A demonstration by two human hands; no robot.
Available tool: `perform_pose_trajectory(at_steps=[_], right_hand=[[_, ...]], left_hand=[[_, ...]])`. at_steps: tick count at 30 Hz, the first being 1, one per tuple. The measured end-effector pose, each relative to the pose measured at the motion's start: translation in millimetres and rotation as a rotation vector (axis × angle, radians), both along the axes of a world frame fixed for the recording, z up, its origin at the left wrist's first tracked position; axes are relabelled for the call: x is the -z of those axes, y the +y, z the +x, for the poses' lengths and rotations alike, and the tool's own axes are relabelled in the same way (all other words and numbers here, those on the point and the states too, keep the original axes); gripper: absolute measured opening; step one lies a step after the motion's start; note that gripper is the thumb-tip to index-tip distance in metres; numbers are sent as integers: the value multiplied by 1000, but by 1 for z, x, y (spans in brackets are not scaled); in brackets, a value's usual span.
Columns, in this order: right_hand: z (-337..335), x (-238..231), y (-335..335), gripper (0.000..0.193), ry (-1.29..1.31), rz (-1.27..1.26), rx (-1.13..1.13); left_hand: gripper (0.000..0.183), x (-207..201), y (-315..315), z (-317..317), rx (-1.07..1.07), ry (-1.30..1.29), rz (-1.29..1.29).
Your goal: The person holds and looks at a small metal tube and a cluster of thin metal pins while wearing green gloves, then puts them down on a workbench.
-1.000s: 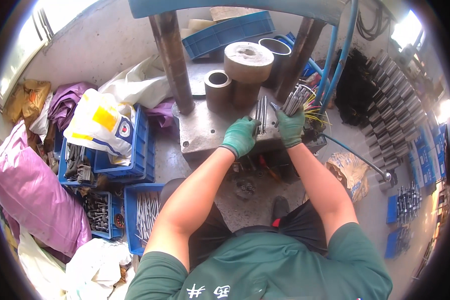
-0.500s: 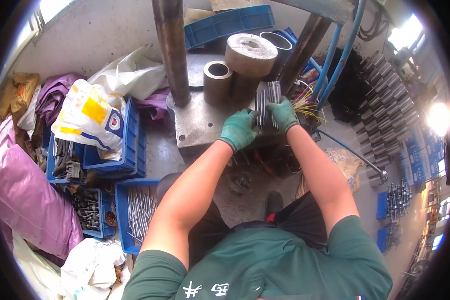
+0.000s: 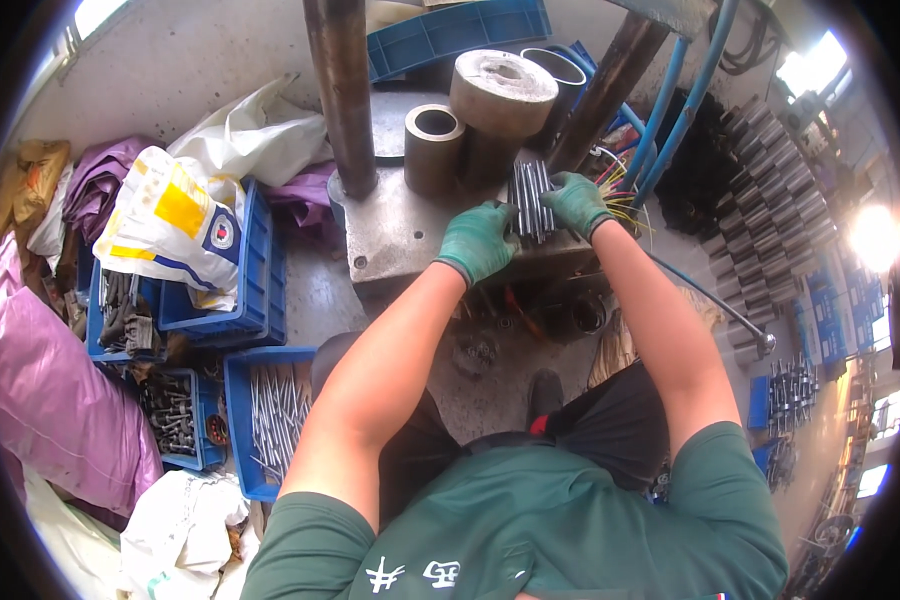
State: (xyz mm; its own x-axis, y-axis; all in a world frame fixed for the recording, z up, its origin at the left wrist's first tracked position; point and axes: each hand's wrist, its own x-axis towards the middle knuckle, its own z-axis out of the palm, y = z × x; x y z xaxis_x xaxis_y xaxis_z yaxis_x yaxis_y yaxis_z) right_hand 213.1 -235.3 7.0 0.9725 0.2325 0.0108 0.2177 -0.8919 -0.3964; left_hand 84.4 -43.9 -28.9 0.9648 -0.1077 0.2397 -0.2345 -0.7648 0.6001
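A bundle of slim dark metal rods (image 3: 532, 203) stands nearly upright at the front right of a metal machine block (image 3: 395, 235). My left hand (image 3: 478, 242), in a green glove, grips its left side low down, the fingertips partly hidden. My right hand (image 3: 576, 205), gloved alike, is bent around the right side higher up. Behind the rods are a short thick-walled metal tube (image 3: 434, 160) and a broad pale ring-shaped block (image 3: 503, 92) on a dark cylinder.
Steel columns (image 3: 342, 100) and blue pipes (image 3: 685, 120) rise around the block. To the left are a blue crate of thin rods (image 3: 238, 420), a crate of dark parts (image 3: 208, 430) and stacked blue crates (image 3: 260, 270) under a white-and-yellow sack (image 3: 175, 215). Stacked metal cylinders (image 3: 770, 200) stand right.
Two separate clusters of rods have come together into one bundle between my hands. My right hand has moved slightly down against its side. The view has shifted a little.
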Motion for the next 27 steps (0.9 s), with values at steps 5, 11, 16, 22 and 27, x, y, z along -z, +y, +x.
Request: perform_pose_trajectory(at_steps=[5, 11, 16, 22, 27], right_hand=[[-1, -2, -21, 44, 26, 66, -38], [-35, -23, -53, 33, -11, 434, -293], [-115, -26, -73, 43, 545, 414, -486], [-141, 144, -52, 37, 610, -324, -849], [-137, 308, -25, 24, 380, -552, -1091]], left_hand=[[47, 1, -8, 0, 7, -8, 10], [43, 10, 7, -8, 37, -86, -83], [38, 9, 28, -15, -13, -180, 20], [31, 15, 37, -24, -154, -186, 94], [37, 18, 27, -17, -171, -171, 143]])
